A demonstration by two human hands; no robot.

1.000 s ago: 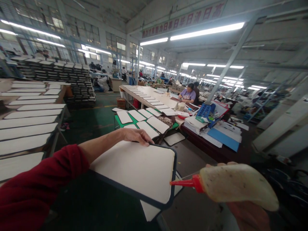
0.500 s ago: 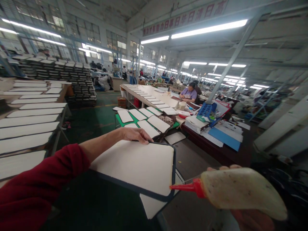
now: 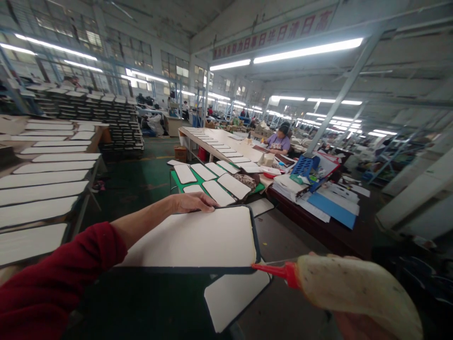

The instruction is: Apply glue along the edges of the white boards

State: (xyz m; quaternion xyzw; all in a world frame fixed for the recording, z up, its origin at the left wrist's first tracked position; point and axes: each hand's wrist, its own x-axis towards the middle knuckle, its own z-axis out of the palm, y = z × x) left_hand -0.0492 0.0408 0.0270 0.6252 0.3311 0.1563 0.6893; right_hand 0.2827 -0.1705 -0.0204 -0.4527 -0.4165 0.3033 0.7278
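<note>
My left hand (image 3: 194, 202) grips the far edge of a white panel (image 3: 198, 241) with a dark rim and rounded corners, the thumb lying on its top face. In my right hand (image 3: 357, 321), mostly hidden, is a squeeze glue bottle (image 3: 354, 288) with a cloudy, stained body. Its red nozzle (image 3: 274, 270) points left, and the tip touches or nearly touches the panel's near right corner. A thin yellowish line runs along the panel's right edge. Underneath, a second white panel (image 3: 235, 295) lies on the brown table (image 3: 290, 241).
More panels lie on a green board (image 3: 173, 179) ahead and on the left table (image 3: 92, 163). A stack of panels (image 3: 120, 125) stands behind. To the right, a dark red desk (image 3: 364, 226) bears papers and a blue folder (image 3: 332, 210). A person in purple (image 3: 278, 140) sits further back.
The held panel has turned, so its near edge now runs level and uncovers more of the panel below. My left hand has moved slightly left. The nozzle stays at the near right corner.
</note>
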